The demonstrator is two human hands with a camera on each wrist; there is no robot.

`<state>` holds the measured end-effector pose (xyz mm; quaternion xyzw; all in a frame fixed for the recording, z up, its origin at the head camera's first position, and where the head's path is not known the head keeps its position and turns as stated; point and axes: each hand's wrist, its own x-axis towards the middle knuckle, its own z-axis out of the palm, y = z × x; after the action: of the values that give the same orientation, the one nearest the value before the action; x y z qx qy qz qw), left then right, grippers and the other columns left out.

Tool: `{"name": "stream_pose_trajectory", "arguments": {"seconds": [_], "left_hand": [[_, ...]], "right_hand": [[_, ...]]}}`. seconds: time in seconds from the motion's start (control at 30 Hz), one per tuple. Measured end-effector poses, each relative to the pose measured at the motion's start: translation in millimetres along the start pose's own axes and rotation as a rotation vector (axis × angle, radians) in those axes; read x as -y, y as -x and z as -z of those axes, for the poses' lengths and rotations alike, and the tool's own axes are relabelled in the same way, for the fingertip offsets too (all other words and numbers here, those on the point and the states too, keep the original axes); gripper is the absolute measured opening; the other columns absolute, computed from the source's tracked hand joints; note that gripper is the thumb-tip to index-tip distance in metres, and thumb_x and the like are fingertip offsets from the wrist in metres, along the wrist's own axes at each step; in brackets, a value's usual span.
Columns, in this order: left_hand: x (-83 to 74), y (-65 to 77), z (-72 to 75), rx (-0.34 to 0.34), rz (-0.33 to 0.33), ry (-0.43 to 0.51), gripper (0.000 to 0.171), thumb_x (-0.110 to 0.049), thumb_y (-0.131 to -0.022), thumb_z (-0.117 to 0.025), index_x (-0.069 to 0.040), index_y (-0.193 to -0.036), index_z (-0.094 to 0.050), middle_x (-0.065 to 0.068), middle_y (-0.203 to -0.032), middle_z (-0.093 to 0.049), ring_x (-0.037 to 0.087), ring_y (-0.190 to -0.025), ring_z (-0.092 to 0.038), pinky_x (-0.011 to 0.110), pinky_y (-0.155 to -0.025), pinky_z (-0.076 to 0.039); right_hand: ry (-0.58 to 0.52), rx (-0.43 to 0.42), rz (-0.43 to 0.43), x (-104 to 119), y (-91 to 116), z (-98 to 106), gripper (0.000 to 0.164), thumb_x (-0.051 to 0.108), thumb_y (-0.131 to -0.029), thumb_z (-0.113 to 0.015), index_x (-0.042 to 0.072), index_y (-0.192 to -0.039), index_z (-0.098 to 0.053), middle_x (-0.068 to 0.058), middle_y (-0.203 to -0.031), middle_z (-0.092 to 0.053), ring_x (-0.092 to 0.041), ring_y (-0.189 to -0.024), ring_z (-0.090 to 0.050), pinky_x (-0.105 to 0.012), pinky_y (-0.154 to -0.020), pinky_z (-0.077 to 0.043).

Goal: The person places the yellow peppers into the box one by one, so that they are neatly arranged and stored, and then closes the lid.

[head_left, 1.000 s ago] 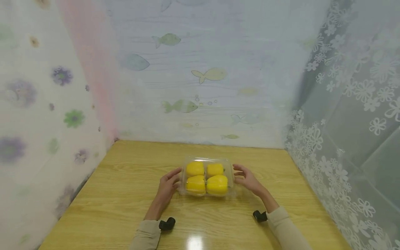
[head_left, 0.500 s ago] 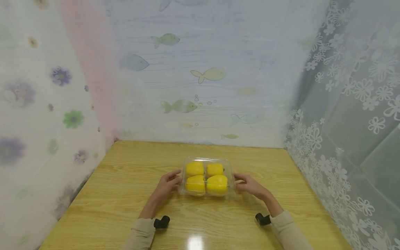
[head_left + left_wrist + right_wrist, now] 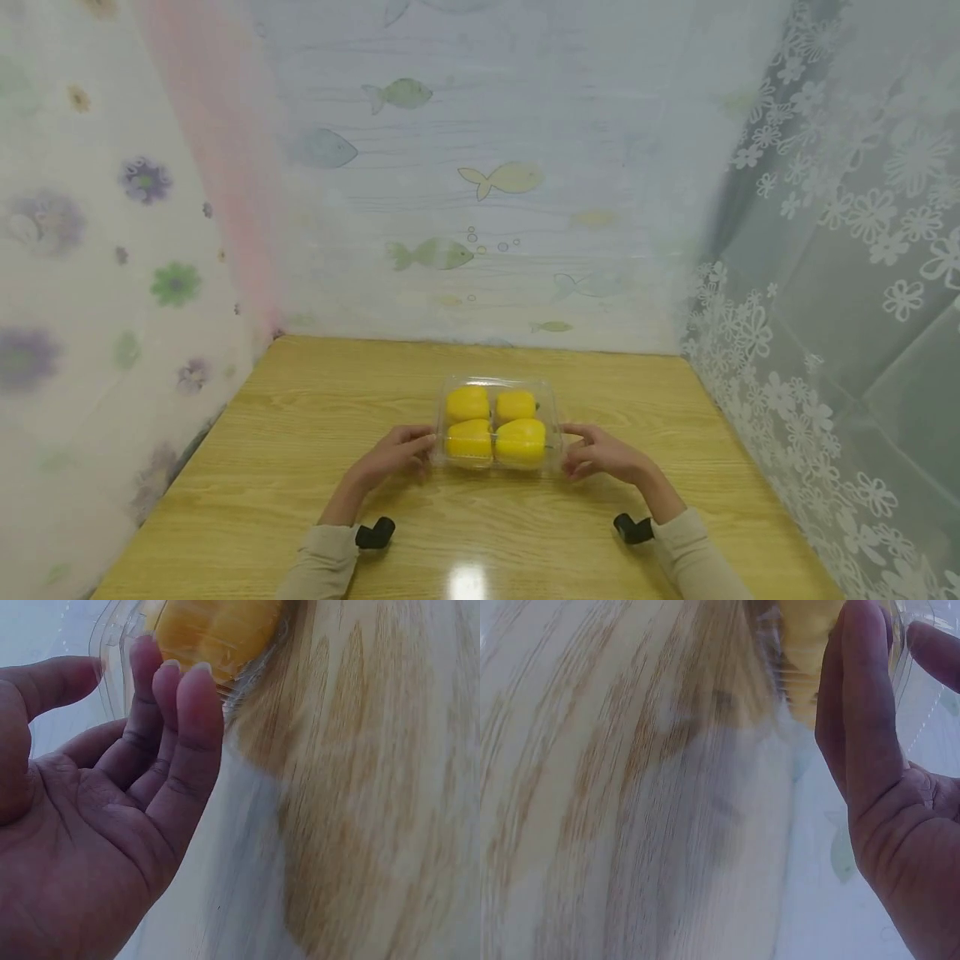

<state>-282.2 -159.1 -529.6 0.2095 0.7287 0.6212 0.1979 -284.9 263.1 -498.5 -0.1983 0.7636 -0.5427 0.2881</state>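
A clear plastic clamshell box sits on the wooden table with several yellow bell peppers inside. At its left side is my left hand, fingertips at the box's near left edge. In the left wrist view the fingers are loosely bent, with a gap between thumb and index finger. My right hand is at the opposite side, fingertips by the near right edge. The right wrist view shows those fingers fairly straight beside the box, the thumb apart from them. Whether the fingertips press the plastic is hard to tell.
The wooden table surrounds the box, with a bright light reflection near its front. A fish-print curtain hangs behind, a flowered sheet on the left and a lace-patterned one on the right. Black wrist mounts sit on both sleeves.
Both hands have slid along the box's sides toward its near corners, and their wrists have spread outward. The box and the peppers stay in place.
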Motion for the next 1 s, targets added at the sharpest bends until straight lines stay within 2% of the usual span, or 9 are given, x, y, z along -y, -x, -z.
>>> {"name": "stream_pose_trajectory", "arguments": {"seconds": [0.23,0.43,0.53,0.7,1.0], "left_hand": [[-3.1,4.0,-0.2,0.065,0.008,0.002,0.046,-0.021,-0.11,-0.046,0.009,-0.144,-0.048,0.014,-0.098,-0.065,0.017,-0.077,-0.061,0.028,-0.065,-0.057],[-2.8,6.2,-2.3,0.081,0.027,0.034,0.055,-0.016,-0.108,-0.05,0.008,-0.154,-0.033,0.02,-0.103,-0.068,0.016,-0.076,-0.059,0.028,-0.068,-0.056],[-4.5,8.0,-2.4,0.065,0.037,0.035,0.061,-0.015,-0.105,-0.055,0.009,-0.155,-0.029,0.025,-0.107,-0.069,0.017,-0.074,-0.059,0.03,-0.069,-0.056],[-10.3,10.2,-3.0,0.008,0.053,0.022,0.065,-0.016,-0.102,-0.059,0.008,-0.154,-0.029,0.024,-0.104,-0.07,0.02,-0.076,-0.059,0.035,-0.072,-0.056],[-10.4,12.3,-7.2,-0.021,0.066,0.044,0.064,-0.018,-0.102,-0.062,0.006,-0.152,-0.031,0.023,-0.103,-0.069,0.021,-0.081,-0.06,0.034,-0.073,-0.055]], "right_hand": [[-0.052,0.02,0.01,1.0,3.2,2.1,0.078,0.014,-0.104,-0.056,-0.014,-0.157,-0.007,-0.027,-0.112,-0.069,-0.033,-0.103,-0.069,-0.044,-0.088,-0.059],[-0.073,0.033,0.007,-2.0,3.4,0.9,0.077,0.013,-0.104,-0.056,-0.013,-0.157,-0.007,-0.018,-0.106,-0.072,-0.031,-0.103,-0.07,-0.042,-0.088,-0.059],[-0.088,0.031,0.016,-2.5,2.7,0.4,0.073,0.013,-0.105,-0.056,-0.011,-0.156,-0.011,-0.02,-0.107,-0.071,-0.03,-0.102,-0.07,-0.043,-0.088,-0.059],[-0.097,0.015,0.031,-0.9,2.1,-1.3,0.065,0.012,-0.105,-0.056,-0.009,-0.153,-0.018,-0.02,-0.106,-0.071,-0.03,-0.1,-0.07,-0.044,-0.088,-0.059],[-0.116,0.016,0.026,-1.6,4.6,-4.5,0.064,0.012,-0.105,-0.056,-0.008,-0.152,-0.018,-0.015,-0.104,-0.072,-0.032,-0.101,-0.069,-0.045,-0.089,-0.059]]}}
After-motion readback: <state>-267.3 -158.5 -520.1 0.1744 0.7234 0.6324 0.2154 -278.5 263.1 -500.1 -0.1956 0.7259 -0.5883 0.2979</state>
